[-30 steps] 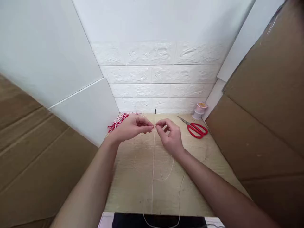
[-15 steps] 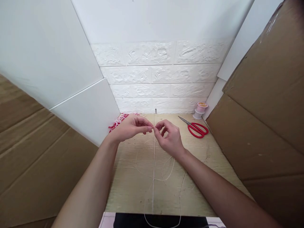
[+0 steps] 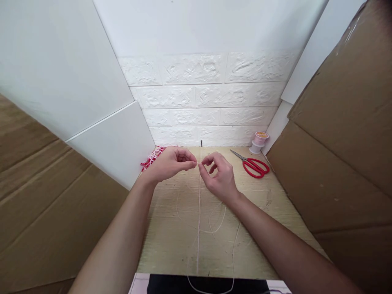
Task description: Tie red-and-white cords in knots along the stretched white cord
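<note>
Head view: over a pale wood-grain worktop (image 3: 171, 245), left hand (image 3: 167, 163) and right hand (image 3: 220, 177) have drawn together, fingers pinching a thin pale taut cord (image 3: 199, 212) mid-table; red-handled scissors (image 3: 252, 166) lie untouched.

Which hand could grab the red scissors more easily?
Probably the right hand: the red scissors lie just to its right on the board. The left hand is across the taut thread, farther away.
</note>
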`<action>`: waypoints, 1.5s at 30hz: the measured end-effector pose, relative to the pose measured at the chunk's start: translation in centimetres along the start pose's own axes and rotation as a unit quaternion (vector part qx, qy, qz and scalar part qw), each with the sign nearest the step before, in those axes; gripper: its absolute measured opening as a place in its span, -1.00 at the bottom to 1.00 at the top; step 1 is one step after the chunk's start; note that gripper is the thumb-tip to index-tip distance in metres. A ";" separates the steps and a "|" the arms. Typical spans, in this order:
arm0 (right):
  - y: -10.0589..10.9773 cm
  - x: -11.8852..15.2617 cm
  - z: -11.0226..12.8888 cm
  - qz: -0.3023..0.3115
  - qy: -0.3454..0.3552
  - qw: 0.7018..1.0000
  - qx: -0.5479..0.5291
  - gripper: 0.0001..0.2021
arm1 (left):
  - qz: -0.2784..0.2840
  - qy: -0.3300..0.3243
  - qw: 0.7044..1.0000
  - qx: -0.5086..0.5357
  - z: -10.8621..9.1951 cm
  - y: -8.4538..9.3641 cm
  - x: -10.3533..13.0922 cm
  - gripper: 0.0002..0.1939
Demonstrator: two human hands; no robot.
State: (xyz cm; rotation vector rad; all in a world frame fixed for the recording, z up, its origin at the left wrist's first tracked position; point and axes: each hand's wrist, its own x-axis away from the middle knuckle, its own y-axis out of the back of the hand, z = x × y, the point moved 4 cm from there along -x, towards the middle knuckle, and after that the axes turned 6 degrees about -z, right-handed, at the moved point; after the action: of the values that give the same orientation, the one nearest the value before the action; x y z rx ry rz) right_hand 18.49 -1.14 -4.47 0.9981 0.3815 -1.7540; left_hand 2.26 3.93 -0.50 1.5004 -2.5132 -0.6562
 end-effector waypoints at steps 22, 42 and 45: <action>-0.4 0.0 -0.1 0.028 -0.035 0.999 -0.023 -0.95 | 0.015 -0.003 1.000 -0.012 -0.3 -0.3 0.0 -0.81; -0.6 0.0 -0.7 0.042 -0.086 0.994 -0.047 -0.95 | 0.025 -0.012 0.999 -0.040 0.4 -0.1 -0.1 -0.79; -0.7 -0.1 -1.2 0.058 -0.110 0.990 -0.066 -0.95 | 0.001 -0.028 0.997 -0.065 0.5 0.3 -0.1 -0.79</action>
State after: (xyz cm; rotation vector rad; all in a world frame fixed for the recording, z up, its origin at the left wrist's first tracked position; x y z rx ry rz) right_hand 18.40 0.05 -5.24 0.7104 0.2891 -1.6892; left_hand 1.95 4.27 -0.79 1.4548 -2.4569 -0.8550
